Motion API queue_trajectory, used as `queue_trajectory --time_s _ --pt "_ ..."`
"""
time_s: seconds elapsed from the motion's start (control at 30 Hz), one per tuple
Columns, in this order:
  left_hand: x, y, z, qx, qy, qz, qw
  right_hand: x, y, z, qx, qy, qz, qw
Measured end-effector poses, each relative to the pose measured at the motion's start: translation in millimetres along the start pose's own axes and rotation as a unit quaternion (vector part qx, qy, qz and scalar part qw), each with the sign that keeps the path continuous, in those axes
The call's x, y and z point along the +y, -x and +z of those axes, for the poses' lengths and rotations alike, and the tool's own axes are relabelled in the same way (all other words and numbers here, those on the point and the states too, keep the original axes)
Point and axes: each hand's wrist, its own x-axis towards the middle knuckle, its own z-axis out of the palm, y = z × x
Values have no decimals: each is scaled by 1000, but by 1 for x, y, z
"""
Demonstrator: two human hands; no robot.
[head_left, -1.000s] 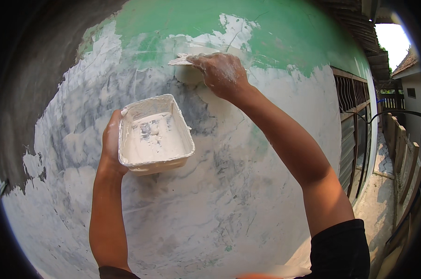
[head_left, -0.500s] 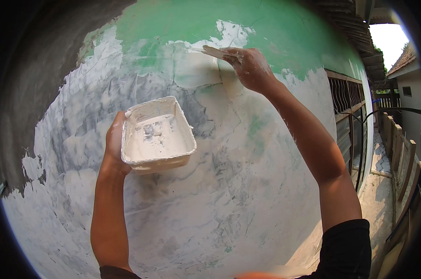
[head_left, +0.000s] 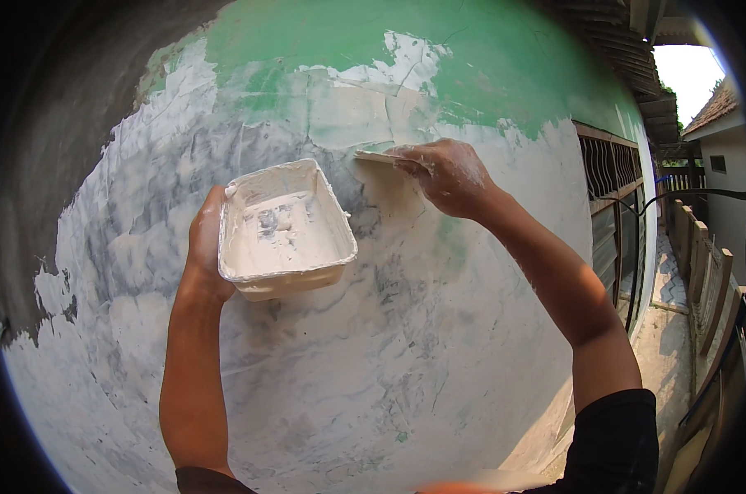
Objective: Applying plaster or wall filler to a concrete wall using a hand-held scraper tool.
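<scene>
My left hand (head_left: 209, 244) grips a rectangular white tub (head_left: 295, 282) by its left side, tilted so its inside faces me. White filler paste (head_left: 270, 240) coats its walls and lies over its bottom. In my right hand (head_left: 451, 175) is a putty knife (head_left: 376, 156), its thin blade edge against the wall just above and right of the tub. Paste is smeared over those fingers. The wall (head_left: 332, 387) is patchy white and grey, with green paint (head_left: 505, 58) along the upper part.
Bare dark grey plaster (head_left: 68, 132) covers the wall's far left. At right are a barred window (head_left: 613, 169), a black cable (head_left: 698, 193), a wooden fence (head_left: 701, 255) and a narrow sunlit path (head_left: 669, 354). Roof eaves (head_left: 608, 37) overhang at the upper right.
My right hand has drawn the putty knife down the wall, from the green edge to near the tub's top. The tub has shifted slightly right, still in my left hand.
</scene>
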Motion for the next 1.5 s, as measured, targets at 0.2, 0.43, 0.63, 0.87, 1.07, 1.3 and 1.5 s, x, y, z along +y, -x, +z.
queue_trajectory --time_s 0.2,0.43,0.63,0.87,1.07,1.3,1.5 --pt "-4 5 18 -22 -4 4 1000 55 -76 -26 126 36 48 990" --pt "-6 4 20 13 -20 4 1000 47 -94 11 125 84 58 987" --pt "1 15 15 -3 12 -5 1000 -13 -8 28 45 57 -123 990" --pt "-14 2 26 -26 3 -8 1000 49 -3 -12 154 -14 11 988" --pt "-31 2 65 16 -41 -8 999 117 -11 0 265 -18 146 953" --pt "-50 -7 68 -39 -15 -32 999 49 67 65 136 -40 100 985" --pt "-51 -9 71 -55 25 -33 998 44 97 30 77 -1 21 997"
